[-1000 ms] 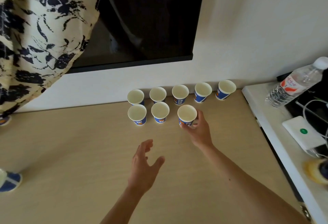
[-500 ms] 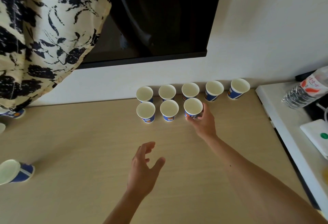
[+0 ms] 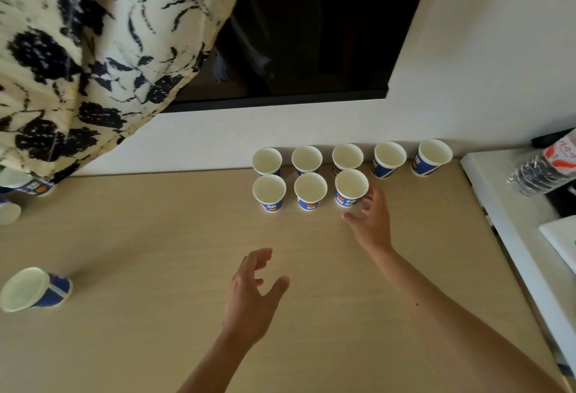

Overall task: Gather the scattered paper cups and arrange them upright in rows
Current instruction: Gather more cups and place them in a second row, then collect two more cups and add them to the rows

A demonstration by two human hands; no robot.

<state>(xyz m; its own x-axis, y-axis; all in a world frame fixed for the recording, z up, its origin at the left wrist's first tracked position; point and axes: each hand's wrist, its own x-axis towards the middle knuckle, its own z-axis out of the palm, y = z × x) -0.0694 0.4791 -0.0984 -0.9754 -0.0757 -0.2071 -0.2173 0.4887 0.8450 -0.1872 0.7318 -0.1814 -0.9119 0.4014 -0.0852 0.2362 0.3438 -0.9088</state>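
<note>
Blue-and-white paper cups stand upright on the wooden table [image 3: 156, 346]. Several form a back row along the wall, from the leftmost cup [image 3: 267, 160] to the rightmost cup [image 3: 433, 156]. Three stand in front of them: the left cup [image 3: 269, 191], the middle cup [image 3: 310, 190] and the right cup [image 3: 351, 187]. My right hand [image 3: 371, 221] is beside that right cup, fingertips at its side and thumb off it. My left hand [image 3: 252, 293] hovers open over the table's middle. One cup lies on its side [image 3: 34, 288] at far left. Two more cups [image 3: 28, 184] [image 3: 8, 212] sit near the curtain.
A patterned curtain [image 3: 93, 50] hangs over the table's back left corner. A dark screen [image 3: 311, 34] is on the wall behind the rows. To the right a white ledge [image 3: 498, 193] carries a water bottle [image 3: 542, 168] and a white device [image 3: 561, 243].
My right hand slid the third front cup back into line with the other two and its thumb has come off it. My left hand stayed hovering. The view swung left.
</note>
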